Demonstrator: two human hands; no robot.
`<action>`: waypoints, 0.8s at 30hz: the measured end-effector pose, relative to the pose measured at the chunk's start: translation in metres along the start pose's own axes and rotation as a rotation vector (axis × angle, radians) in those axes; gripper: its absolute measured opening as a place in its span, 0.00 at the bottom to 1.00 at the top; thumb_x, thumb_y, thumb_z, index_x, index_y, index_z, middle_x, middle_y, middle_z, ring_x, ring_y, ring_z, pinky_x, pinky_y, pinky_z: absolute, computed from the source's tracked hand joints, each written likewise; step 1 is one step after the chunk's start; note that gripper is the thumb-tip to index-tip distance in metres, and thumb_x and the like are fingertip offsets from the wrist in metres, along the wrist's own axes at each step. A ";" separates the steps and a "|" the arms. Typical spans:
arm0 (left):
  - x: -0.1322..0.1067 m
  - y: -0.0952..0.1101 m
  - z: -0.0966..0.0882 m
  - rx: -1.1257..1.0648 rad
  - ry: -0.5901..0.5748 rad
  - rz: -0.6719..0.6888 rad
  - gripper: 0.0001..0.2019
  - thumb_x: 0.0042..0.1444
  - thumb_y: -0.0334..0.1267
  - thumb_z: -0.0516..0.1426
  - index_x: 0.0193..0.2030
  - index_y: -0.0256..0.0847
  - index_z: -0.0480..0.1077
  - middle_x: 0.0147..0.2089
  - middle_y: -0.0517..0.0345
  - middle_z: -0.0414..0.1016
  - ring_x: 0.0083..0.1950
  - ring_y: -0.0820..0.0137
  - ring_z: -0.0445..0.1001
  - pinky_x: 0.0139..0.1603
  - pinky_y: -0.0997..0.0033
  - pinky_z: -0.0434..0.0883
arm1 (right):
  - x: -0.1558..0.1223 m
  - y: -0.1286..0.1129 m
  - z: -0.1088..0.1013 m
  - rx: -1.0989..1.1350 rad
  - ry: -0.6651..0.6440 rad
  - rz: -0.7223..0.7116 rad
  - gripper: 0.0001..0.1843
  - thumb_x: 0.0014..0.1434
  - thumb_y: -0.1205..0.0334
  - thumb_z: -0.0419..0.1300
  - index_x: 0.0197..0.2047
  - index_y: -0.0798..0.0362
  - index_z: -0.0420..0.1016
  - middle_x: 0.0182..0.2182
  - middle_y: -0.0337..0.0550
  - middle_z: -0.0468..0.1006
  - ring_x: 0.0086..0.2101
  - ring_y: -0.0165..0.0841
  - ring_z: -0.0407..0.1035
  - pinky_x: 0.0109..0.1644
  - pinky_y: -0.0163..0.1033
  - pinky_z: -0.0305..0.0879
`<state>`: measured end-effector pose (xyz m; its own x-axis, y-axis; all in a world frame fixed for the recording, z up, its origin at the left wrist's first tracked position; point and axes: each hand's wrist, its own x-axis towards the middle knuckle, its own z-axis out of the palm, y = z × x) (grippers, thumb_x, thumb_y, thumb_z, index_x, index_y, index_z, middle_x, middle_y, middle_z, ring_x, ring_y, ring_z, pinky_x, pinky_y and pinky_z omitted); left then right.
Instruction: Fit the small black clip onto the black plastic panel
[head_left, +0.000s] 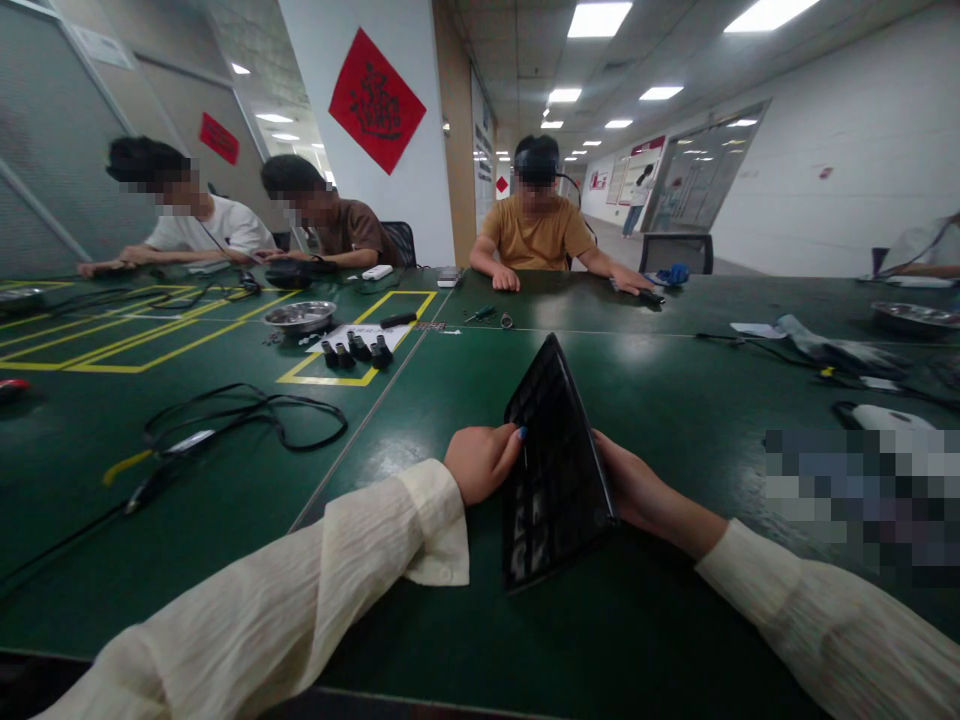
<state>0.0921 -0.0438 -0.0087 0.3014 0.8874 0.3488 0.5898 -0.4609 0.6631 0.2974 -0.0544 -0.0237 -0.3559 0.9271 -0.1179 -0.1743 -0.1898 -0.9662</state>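
Note:
A black compartment tray (551, 470) is tilted up on its edge above the green table, its gridded face turned to the left. My right hand (637, 485) grips it from the right side, with most fingers hidden behind its back. Against the gridded face, my left hand (484, 462) is closed, thumb and fingers pinched together. A tiny blue spot shows at its fingertips; whether this is a small part or a nail I cannot tell. Shadow hides what lies in the compartments.
Several black cylindrical pieces (360, 350) stand on white paper by a metal bowl (300, 317). A looped black cable (247, 415) lies to the left. Across the table (420, 420) sits a person in a mustard shirt (536, 232). Plastic bags (832, 345) lie right.

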 end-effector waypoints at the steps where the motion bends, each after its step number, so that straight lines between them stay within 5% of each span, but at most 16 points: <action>1: 0.000 0.001 0.000 -0.044 0.001 -0.009 0.13 0.54 0.44 0.51 0.22 0.41 0.63 0.17 0.63 0.53 0.18 0.74 0.45 0.26 0.72 0.43 | 0.000 0.000 0.001 0.046 0.005 0.036 0.17 0.57 0.51 0.51 0.47 0.50 0.65 0.33 0.42 0.74 0.28 0.33 0.69 0.23 0.36 0.64; 6: -0.001 0.002 -0.003 -0.149 -0.031 -0.001 0.10 0.49 0.43 0.56 0.23 0.41 0.64 0.17 0.64 0.51 0.19 0.74 0.43 0.27 0.73 0.46 | -0.001 -0.001 0.004 0.099 0.047 0.067 0.17 0.55 0.50 0.52 0.46 0.49 0.64 0.35 0.40 0.74 0.28 0.32 0.69 0.22 0.35 0.60; 14: -0.001 -0.003 -0.003 0.100 -0.072 0.210 0.04 0.48 0.36 0.54 0.25 0.41 0.66 0.18 0.63 0.53 0.19 0.73 0.47 0.28 0.73 0.53 | -0.004 -0.001 0.007 0.093 0.098 0.026 0.17 0.53 0.48 0.54 0.41 0.50 0.65 0.31 0.38 0.74 0.24 0.30 0.67 0.22 0.35 0.58; 24: -0.001 -0.007 -0.003 0.190 -0.077 0.222 0.13 0.55 0.41 0.50 0.22 0.41 0.65 0.17 0.62 0.55 0.18 0.75 0.50 0.25 0.73 0.49 | -0.002 0.002 0.006 0.142 0.089 0.005 0.16 0.53 0.49 0.55 0.42 0.49 0.65 0.26 0.35 0.71 0.22 0.29 0.65 0.25 0.36 0.61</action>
<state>0.0850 -0.0415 -0.0118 0.4907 0.7660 0.4153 0.6305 -0.6411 0.4376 0.2924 -0.0587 -0.0245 -0.2756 0.9498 -0.1483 -0.3026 -0.2322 -0.9244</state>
